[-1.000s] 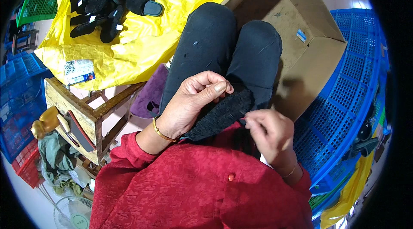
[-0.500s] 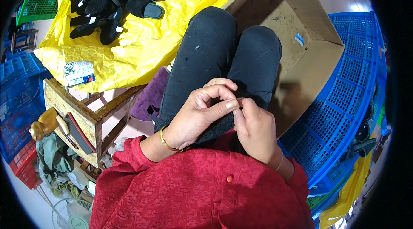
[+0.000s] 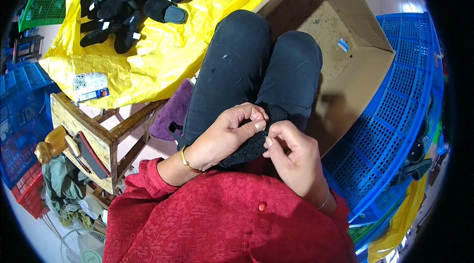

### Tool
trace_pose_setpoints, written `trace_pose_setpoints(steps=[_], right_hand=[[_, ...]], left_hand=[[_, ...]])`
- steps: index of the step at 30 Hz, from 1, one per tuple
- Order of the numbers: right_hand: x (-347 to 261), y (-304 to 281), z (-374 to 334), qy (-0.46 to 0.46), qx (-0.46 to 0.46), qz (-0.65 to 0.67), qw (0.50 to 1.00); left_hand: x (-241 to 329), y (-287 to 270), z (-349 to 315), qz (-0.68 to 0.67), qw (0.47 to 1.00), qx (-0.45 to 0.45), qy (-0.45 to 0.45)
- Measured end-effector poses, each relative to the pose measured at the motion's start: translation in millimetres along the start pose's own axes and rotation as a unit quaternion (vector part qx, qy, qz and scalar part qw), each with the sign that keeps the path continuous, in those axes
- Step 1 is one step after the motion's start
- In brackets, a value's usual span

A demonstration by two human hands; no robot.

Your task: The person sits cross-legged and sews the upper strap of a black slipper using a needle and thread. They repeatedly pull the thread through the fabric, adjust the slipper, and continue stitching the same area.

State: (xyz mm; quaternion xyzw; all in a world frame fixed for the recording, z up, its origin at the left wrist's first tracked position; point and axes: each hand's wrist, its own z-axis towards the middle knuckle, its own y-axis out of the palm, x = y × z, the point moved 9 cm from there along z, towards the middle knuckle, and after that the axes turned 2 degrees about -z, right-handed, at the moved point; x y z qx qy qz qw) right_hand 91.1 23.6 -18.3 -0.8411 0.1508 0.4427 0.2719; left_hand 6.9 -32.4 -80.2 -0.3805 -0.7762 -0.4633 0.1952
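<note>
A black fuzzy slipper point(image 3: 251, 150) lies on my lap, partly hidden beneath my hands. My left hand point(image 3: 229, 132) is closed over it, thumb and curled fingers at its fuzzy edge. Just right of the slipper, my right hand point(image 3: 295, 157) is bent into a pinch, thumb against forefinger. What sits between those fingertips, if anything, is too small to make out. The two hands are a little apart.
Many black slippers point(image 3: 165, 11) are heaped on a yellow plastic sheet point(image 3: 163, 73) ahead. An open cardboard box point(image 3: 363, 78) and blue plastic baskets point(image 3: 375, 139) stand on the right. To the left is a wooden stool frame point(image 3: 81, 129) with tools at its side.
My hands were together at the fingertips. The right hand has since drawn down and to the right, and more of the slipper shows between them.
</note>
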Motion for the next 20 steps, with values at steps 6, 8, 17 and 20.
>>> trace_pose_setpoints(steps=[6,8,17,20], right_hand=[[-31,-21,-5,-0.154,0.135,-0.165,0.965],[-21,-28,-7,-0.146,0.187,-0.116,0.965],[103,-79,-53,0.217,0.245,0.445,0.834],[137,-134,-96,0.19,0.334,0.419,0.823]], left_hand=[[4,-1,0,-0.011,1.0,-0.002,0.022],[0,-1,2,-0.054,0.998,0.001,0.013],[1,-9,4,-0.154,0.987,-0.028,-0.022],[1,-14,4,-0.165,0.985,-0.039,-0.019]])
